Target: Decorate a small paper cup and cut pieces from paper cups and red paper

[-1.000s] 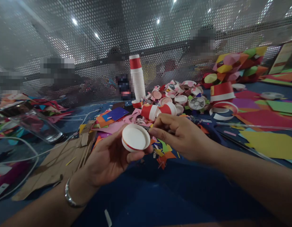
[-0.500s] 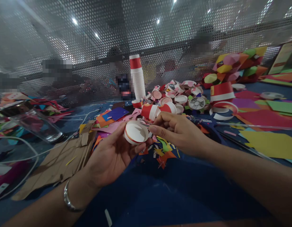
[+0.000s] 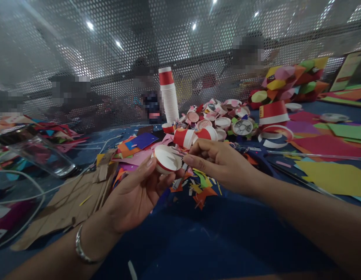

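My left hand grips a cut-down white paper cup bottom with a red stripe, its round base turned toward me, thumb and fingers pinched on its rim. My right hand is closed just to its right, and a thin metal tip, probably scissors, pokes from the fingers to the cup's edge; the rest of the tool is hidden in the fist. Both hands hover above scattered coloured paper scraps on the blue table.
A tall stack of paper cups stands at the back by the perforated metal screen. Behind my hands lies a heap of cut cup pieces. Brown cardboard lies left, coloured paper sheets right. Blurred people sit behind the screen.
My left hand has tilted and turned the cup bottom and lifted it a little away from me. My right hand stayed at its edge, shifting slightly.
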`<state>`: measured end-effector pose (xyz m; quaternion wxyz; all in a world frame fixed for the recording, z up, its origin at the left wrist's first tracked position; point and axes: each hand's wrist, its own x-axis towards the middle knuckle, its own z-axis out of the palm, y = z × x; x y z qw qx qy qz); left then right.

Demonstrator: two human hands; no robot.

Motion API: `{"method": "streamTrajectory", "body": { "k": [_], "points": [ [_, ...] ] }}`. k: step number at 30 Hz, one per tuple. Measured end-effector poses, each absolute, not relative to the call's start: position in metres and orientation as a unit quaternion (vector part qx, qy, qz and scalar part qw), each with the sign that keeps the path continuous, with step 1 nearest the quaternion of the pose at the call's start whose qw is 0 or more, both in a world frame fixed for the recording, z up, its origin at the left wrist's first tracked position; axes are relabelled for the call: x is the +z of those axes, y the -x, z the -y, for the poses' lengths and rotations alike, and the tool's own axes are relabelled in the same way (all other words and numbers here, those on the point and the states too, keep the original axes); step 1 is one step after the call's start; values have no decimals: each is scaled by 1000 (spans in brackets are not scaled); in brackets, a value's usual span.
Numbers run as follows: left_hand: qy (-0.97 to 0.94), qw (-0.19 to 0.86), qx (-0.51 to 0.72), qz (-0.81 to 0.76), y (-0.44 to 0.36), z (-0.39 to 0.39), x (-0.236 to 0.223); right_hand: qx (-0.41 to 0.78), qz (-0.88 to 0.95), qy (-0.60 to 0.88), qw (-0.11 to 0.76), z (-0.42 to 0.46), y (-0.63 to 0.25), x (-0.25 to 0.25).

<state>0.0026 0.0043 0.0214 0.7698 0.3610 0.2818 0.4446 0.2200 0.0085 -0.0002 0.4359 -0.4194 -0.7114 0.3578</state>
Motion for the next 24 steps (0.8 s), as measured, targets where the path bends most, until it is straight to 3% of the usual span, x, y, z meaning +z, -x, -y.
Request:
{"method": "streamTrajectory", "body": {
  "k": [13, 24],
  "points": [
    [-345, 753, 491, -269, -2, -7, 18, 358, 711, 423, 432, -7, -220, 1],
    [-372, 822, 379, -208, -1, -5, 13, 348, 725, 402, 438, -5, -219, 4]
  ]
}}
